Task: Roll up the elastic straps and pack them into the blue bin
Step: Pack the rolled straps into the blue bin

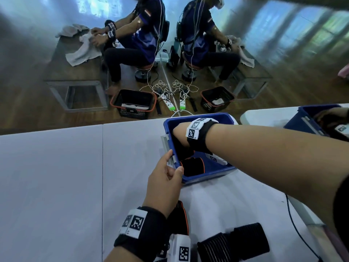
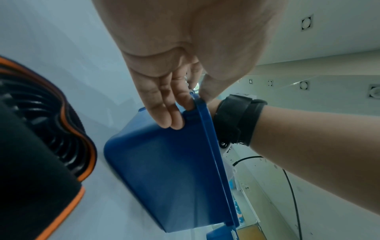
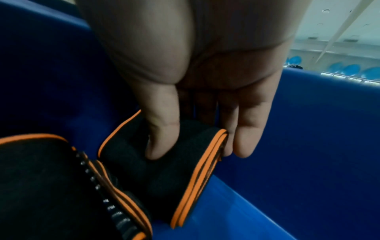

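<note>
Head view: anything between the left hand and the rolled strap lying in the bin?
Only the blue bin's near corner wall. The left hand grips that corner; the rolled strap lies just inside it, in the head view.

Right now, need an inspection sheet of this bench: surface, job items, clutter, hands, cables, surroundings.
Surface: white table, seam down the left part.
Job's things: blue bin on the table; rolled strap with orange edging lies inside, a second rolled strap beside it; black ribbed straps wait near the table's front edge.
Clutter: nothing seen.
Grips: left hand holds the bin's near corner, thumb inside the rim; right hand is inside the bin, pinching the second rolled strap.
Cables: thin dark cable runs over the table's right edge.
Surroundings: mirror wall ahead; another person seated at a bench with towels; black basket and power strip on the floor.
</note>
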Action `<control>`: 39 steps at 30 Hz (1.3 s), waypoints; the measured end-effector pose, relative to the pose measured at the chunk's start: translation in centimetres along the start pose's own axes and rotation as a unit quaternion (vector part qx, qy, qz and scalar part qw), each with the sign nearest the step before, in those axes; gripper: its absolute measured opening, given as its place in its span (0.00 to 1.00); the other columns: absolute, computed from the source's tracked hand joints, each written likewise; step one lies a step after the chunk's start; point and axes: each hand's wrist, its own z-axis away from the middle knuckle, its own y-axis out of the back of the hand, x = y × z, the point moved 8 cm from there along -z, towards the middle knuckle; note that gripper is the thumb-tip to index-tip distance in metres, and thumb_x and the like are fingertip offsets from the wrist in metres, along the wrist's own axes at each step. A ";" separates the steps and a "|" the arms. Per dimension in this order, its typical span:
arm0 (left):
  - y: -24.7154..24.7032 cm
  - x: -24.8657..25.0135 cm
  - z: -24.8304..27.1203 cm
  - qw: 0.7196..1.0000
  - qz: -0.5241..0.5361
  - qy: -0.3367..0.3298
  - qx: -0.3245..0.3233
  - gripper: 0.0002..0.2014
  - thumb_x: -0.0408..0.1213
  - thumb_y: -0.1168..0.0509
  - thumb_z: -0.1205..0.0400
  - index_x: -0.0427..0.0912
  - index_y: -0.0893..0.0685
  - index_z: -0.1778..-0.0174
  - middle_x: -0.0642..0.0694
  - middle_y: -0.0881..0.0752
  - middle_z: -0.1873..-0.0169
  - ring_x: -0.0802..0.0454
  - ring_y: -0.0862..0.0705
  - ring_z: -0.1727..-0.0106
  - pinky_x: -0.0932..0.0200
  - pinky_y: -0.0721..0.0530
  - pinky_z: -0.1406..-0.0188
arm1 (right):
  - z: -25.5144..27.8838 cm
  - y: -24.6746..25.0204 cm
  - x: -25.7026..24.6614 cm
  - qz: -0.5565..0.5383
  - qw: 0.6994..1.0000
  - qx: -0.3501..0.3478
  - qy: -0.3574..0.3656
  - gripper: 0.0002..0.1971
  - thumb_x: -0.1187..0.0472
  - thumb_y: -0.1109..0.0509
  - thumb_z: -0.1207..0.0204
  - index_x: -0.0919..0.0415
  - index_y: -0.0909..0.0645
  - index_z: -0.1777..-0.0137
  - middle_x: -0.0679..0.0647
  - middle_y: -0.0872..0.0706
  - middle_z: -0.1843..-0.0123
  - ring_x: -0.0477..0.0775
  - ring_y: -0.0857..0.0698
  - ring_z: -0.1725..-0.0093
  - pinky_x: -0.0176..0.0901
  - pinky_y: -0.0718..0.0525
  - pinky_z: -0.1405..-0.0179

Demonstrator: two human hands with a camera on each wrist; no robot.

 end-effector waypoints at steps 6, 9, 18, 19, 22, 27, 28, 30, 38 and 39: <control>0.3 1.0 0.3 0.999 -0.037 -0.015 -0.009 0.26 0.39 0.33 0.15 0.56 0.28 0.20 0.48 0.14 0.65 0.56 0.12 0.61 0.60 0.13 0.49 | 1.6 0.6 1.4 -0.065 0.997 0.032 -0.019 0.14 0.52 0.16 0.41 0.55 0.13 0.58 0.55 0.08 0.59 0.60 0.10 0.60 0.57 0.08 0.54; 0.7 1.8 0.1 0.998 -0.064 -0.016 -0.016 0.27 0.40 0.31 0.16 0.59 0.27 0.22 0.48 0.14 0.56 0.60 0.14 0.59 0.70 0.19 0.57 | 5.1 2.0 2.9 -0.126 0.987 0.092 -0.021 0.26 0.51 0.17 0.36 0.58 0.16 0.38 0.55 0.11 0.46 0.60 0.12 0.48 0.53 0.11 0.47; 0.9 4.4 -5.0 0.985 -0.154 -0.020 -0.074 0.26 0.47 0.33 0.18 0.63 0.28 0.23 0.42 0.13 0.37 0.41 0.13 0.41 0.37 0.13 0.38 | 21.0 1.0 -0.5 -0.293 0.937 0.170 0.079 0.17 0.52 0.22 0.28 0.50 0.18 0.40 0.44 0.13 0.51 0.44 0.17 0.55 0.42 0.17 0.52; 0.8 4.5 -5.4 0.982 -0.166 -0.015 -0.086 0.26 0.45 0.31 0.18 0.60 0.27 0.23 0.42 0.14 0.37 0.41 0.12 0.43 0.39 0.12 0.40 | 21.9 -0.2 -1.9 -0.294 0.938 0.155 0.098 0.17 0.50 0.23 0.28 0.49 0.18 0.40 0.44 0.14 0.50 0.44 0.18 0.55 0.40 0.19 0.53; 0.6 4.6 -5.4 0.978 -0.163 0.019 -0.130 0.27 0.36 0.31 0.16 0.52 0.27 0.21 0.39 0.13 0.46 0.44 0.14 0.61 0.42 0.10 0.55 | 22.2 -4.9 -6.3 -0.290 0.942 0.095 0.139 0.21 0.49 0.24 0.26 0.48 0.20 0.34 0.45 0.16 0.41 0.45 0.19 0.48 0.39 0.22 0.50; 1.4 4.9 -4.9 0.980 -0.152 0.058 -0.115 0.28 0.29 0.29 0.18 0.49 0.27 0.23 0.32 0.12 0.52 0.40 0.14 0.63 0.37 0.09 0.56 | 19.4 -8.8 -11.5 -0.314 0.923 0.144 0.169 0.33 0.52 0.21 0.29 0.51 0.28 0.24 0.50 0.24 0.29 0.54 0.25 0.30 0.49 0.25 0.30; 1.5 4.9 -4.7 0.980 -0.153 0.062 -0.109 0.28 0.29 0.29 0.18 0.49 0.26 0.23 0.32 0.12 0.52 0.40 0.13 0.64 0.38 0.09 0.56 | 18.7 -9.3 -12.1 -0.310 0.922 0.158 0.168 0.36 0.51 0.21 0.30 0.51 0.31 0.23 0.50 0.26 0.27 0.54 0.27 0.28 0.50 0.26 0.28; 1.9 4.8 -4.5 0.981 -0.156 0.068 -0.099 0.28 0.29 0.29 0.18 0.50 0.27 0.23 0.32 0.12 0.51 0.40 0.13 0.65 0.39 0.07 0.58 | 17.4 -10.2 -13.3 -0.295 0.927 0.165 0.163 0.43 0.47 0.20 0.32 0.51 0.36 0.20 0.50 0.33 0.21 0.56 0.32 0.23 0.54 0.27 0.25; 3.3 4.4 -3.8 0.980 -0.149 0.107 -0.076 0.28 0.26 0.31 0.18 0.51 0.27 0.23 0.28 0.11 0.50 0.30 0.10 0.61 0.37 0.07 0.60 | 13.7 -12.2 -15.0 -0.252 0.950 0.114 0.146 0.36 0.52 0.19 0.36 0.52 0.31 0.30 0.52 0.24 0.33 0.59 0.25 0.33 0.56 0.18 0.39; 3.5 4.4 -3.7 0.981 -0.147 0.107 -0.074 0.28 0.26 0.31 0.18 0.51 0.27 0.23 0.28 0.11 0.50 0.32 0.10 0.62 0.36 0.07 0.59 | 13.5 -12.3 -15.0 -0.251 0.951 0.108 0.146 0.33 0.52 0.20 0.35 0.52 0.30 0.32 0.52 0.23 0.34 0.59 0.25 0.34 0.56 0.18 0.41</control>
